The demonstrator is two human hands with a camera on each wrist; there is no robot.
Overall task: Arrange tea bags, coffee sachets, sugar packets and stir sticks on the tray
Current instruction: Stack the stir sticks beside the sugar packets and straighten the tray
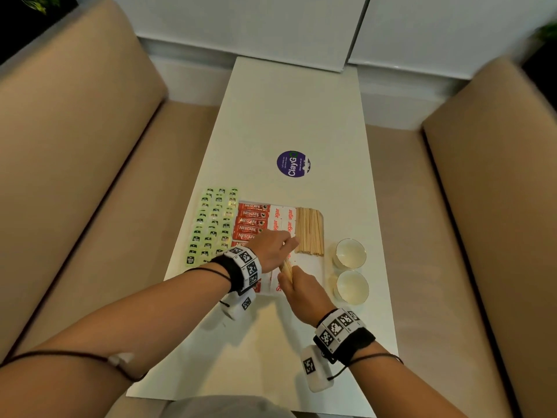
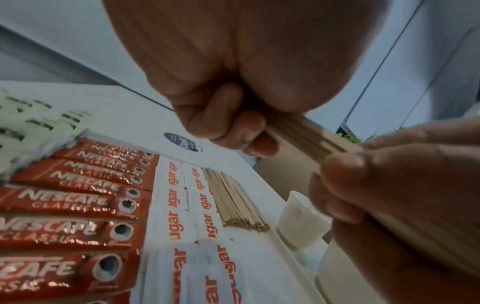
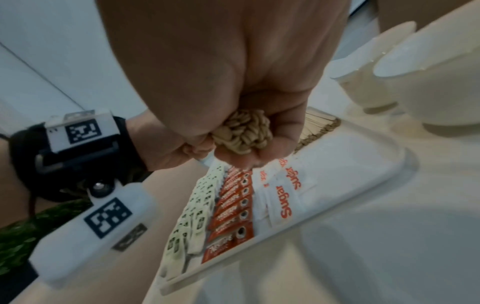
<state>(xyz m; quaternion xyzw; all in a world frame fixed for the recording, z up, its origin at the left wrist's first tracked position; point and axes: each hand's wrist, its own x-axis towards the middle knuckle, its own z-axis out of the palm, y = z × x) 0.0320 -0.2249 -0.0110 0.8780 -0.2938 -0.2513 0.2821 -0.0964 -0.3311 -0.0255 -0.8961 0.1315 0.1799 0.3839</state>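
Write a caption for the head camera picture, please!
Both hands hold stir sticks over the tray.

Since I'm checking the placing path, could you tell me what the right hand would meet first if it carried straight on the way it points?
The right hand, gripping a bundle of wooden stir sticks, points at the left hand, which holds the same bundle's far end. It would probably meet that hand first; depth is uncertain.

Café/lounge booth: beige sofas [image 1: 75, 146] w/ narrow white table [image 1: 295, 110] between.
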